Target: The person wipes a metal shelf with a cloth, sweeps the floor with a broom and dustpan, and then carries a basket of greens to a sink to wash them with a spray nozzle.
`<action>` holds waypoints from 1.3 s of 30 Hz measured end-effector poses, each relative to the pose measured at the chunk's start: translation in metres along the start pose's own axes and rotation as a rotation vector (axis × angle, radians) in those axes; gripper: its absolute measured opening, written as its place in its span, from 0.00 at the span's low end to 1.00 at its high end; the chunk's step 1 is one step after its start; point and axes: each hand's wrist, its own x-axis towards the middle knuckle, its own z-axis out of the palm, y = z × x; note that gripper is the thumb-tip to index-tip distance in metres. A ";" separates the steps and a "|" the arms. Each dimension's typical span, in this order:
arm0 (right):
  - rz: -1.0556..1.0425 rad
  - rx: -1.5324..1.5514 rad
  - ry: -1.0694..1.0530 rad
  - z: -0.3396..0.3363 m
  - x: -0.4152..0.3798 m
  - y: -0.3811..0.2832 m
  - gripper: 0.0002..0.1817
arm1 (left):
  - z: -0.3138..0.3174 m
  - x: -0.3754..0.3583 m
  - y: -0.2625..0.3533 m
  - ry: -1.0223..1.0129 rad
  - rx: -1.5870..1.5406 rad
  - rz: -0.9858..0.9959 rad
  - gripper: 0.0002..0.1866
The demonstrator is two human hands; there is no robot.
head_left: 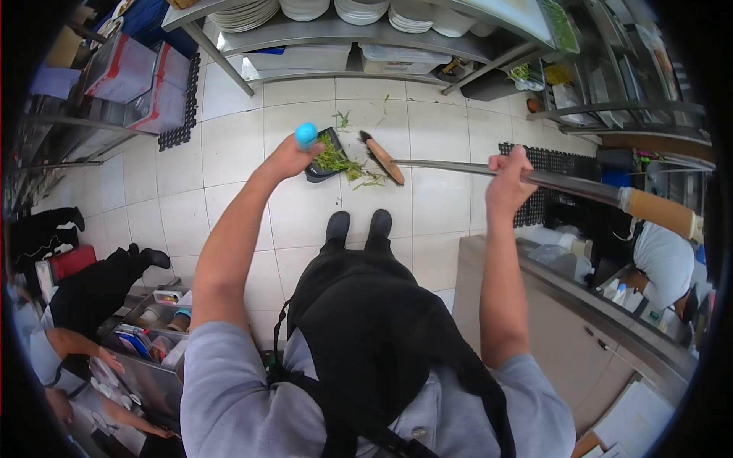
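Note:
My left hand (pixel 287 159) is closed around the handle of a long-handled dustpan, just below its bright blue end (pixel 306 134). The black dustpan (pixel 324 176) rests on the tiled floor with green leafy scraps (pixel 329 156) in it, some spilling past its edge. In my right hand (pixel 509 185) is the metal pole of a broom (pixel 450 165), fingers wrapped around it. The broom's wooden head (pixel 385 162) with dark bristles lies on the floor just right of the dustpan, close to loose green bits (pixel 369 182).
Ahead stands a steel table with stacked plates (pixel 243 15) and tubs (pixel 405 59) on its lower shelf. Black rubber mats (pixel 553 160) lie at right and left. A counter (pixel 550 305) is on my right. Other people (pixel 107 298) work at left and far right (pixel 663 256).

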 end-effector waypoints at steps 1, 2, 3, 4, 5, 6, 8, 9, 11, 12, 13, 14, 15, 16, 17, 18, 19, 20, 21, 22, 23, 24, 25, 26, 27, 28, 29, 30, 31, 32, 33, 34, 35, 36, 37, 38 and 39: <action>0.005 -0.052 0.089 -0.011 -0.001 -0.001 0.19 | -0.003 -0.008 0.000 -0.007 0.004 0.005 0.16; 0.005 -0.051 0.096 -0.018 -0.003 -0.002 0.19 | -0.008 -0.015 0.001 -0.051 0.026 -0.014 0.16; 0.033 -0.014 0.182 -0.022 -0.005 -0.003 0.21 | -0.011 -0.021 0.003 -0.093 0.048 -0.034 0.16; 0.062 0.022 0.269 -0.027 -0.007 -0.004 0.23 | -0.013 -0.027 0.005 -0.135 0.082 -0.076 0.16; 0.062 0.023 0.272 -0.034 -0.008 0.002 0.23 | -0.011 -0.031 0.001 -0.136 0.084 -0.074 0.16; 0.077 0.031 0.296 -0.043 -0.009 0.015 0.20 | -0.008 -0.034 -0.004 -0.167 0.085 -0.080 0.16; 0.093 0.039 0.321 -0.049 -0.019 0.037 0.17 | -0.002 -0.047 -0.007 -0.186 0.039 -0.062 0.15; 0.111 0.047 0.316 -0.047 -0.026 0.045 0.19 | 0.003 -0.052 -0.010 -0.185 0.040 -0.061 0.15; 0.127 0.055 0.307 -0.040 -0.042 0.060 0.22 | 0.015 -0.061 -0.017 -0.173 0.013 -0.044 0.14; 0.130 0.037 0.291 -0.036 -0.054 0.067 0.22 | 0.021 -0.065 -0.019 -0.179 0.014 -0.091 0.14; 0.133 0.018 0.273 -0.030 -0.064 0.069 0.21 | 0.027 -0.069 -0.020 -0.177 0.012 -0.094 0.14; 0.132 0.018 0.268 -0.022 -0.071 0.068 0.21 | 0.032 -0.073 -0.020 -0.194 -0.019 -0.107 0.14; 0.172 0.034 0.234 -0.013 -0.078 0.066 0.21 | 0.037 -0.076 -0.020 -0.214 -0.049 -0.121 0.14; 0.212 0.049 0.204 -0.005 -0.087 0.065 0.21 | 0.042 -0.078 -0.019 -0.217 -0.063 -0.118 0.14; 0.212 0.049 0.208 0.001 -0.094 0.065 0.21 | 0.048 -0.080 -0.019 -0.219 -0.061 -0.116 0.14; 0.221 0.059 0.156 0.008 -0.099 0.067 0.21 | 0.055 -0.080 -0.018 -0.199 -0.077 -0.088 0.15; 0.231 0.066 0.101 0.014 -0.103 0.066 0.21 | 0.060 -0.081 -0.014 -0.177 -0.097 -0.062 0.15; 0.232 0.104 0.040 0.017 -0.108 0.064 0.21 | 0.063 -0.081 -0.011 -0.175 -0.051 -0.019 0.16; 0.231 0.099 0.033 0.021 -0.114 0.062 0.21 | 0.067 -0.082 -0.008 -0.172 -0.059 -0.022 0.16; 0.211 0.077 -0.031 0.025 -0.120 0.059 0.22 | 0.067 -0.084 -0.001 -0.160 -0.051 -0.006 0.17; 0.190 0.057 -0.094 0.029 -0.124 0.057 0.22 | 0.067 -0.085 0.003 -0.148 -0.041 0.012 0.17; 0.183 0.005 -0.131 0.032 -0.129 0.055 0.23 | 0.069 -0.087 0.002 -0.143 -0.044 0.013 0.17; 0.178 0.006 -0.135 0.035 -0.134 0.051 0.23 | 0.072 -0.088 0.001 -0.106 -0.074 0.036 0.18; 0.211 -0.025 -0.188 0.038 -0.139 0.044 0.23 | 0.074 -0.088 -0.001 -0.071 -0.105 0.059 0.18; 0.244 -0.057 -0.241 0.038 -0.143 0.040 0.23 | 0.076 -0.089 -0.004 -0.067 -0.106 0.062 0.18; 0.240 -0.057 -0.243 0.035 -0.146 0.040 0.23 | 0.078 -0.089 -0.005 -0.071 -0.126 0.026 0.18; 0.202 -0.071 -0.296 0.033 -0.147 0.041 0.23 | 0.079 -0.089 -0.006 -0.074 -0.146 -0.010 0.18; 0.165 -0.084 -0.352 0.031 -0.147 0.041 0.23 | 0.081 -0.090 -0.008 -0.067 -0.149 -0.009 0.18; 0.162 -0.084 -0.356 0.028 -0.145 0.040 0.23 | 0.081 -0.092 -0.008 -0.032 -0.155 0.000 0.18; 0.155 -0.079 -0.365 0.021 -0.139 0.039 0.23 | 0.082 -0.094 -0.009 0.001 -0.160 0.009 0.18; 0.147 -0.073 -0.374 0.014 -0.131 0.038 0.23 | 0.081 -0.096 -0.010 0.004 -0.160 0.010 0.18; 0.120 -0.040 -0.386 0.006 -0.121 0.030 0.23 | 0.082 -0.096 -0.011 0.076 -0.151 -0.013 0.18; 0.088 0.003 -0.384 -0.003 -0.110 0.020 0.23 | 0.082 -0.096 -0.012 0.149 -0.143 -0.035 0.18; 0.055 0.046 -0.384 -0.011 -0.098 0.009 0.23 | 0.081 -0.097 -0.014 0.153 -0.147 -0.031 0.18; 0.041 0.080 -0.332 -0.015 -0.085 -0.004 0.23 | 0.079 -0.098 -0.018 0.196 -0.245 -0.103 0.17; 0.027 0.115 -0.278 -0.017 -0.071 -0.017 0.22 | 0.078 -0.100 -0.023 0.238 -0.341 -0.176 0.17; 0.002 0.115 -0.203 -0.021 -0.057 -0.024 0.21 | 0.081 -0.101 -0.031 0.240 -0.342 -0.172 0.17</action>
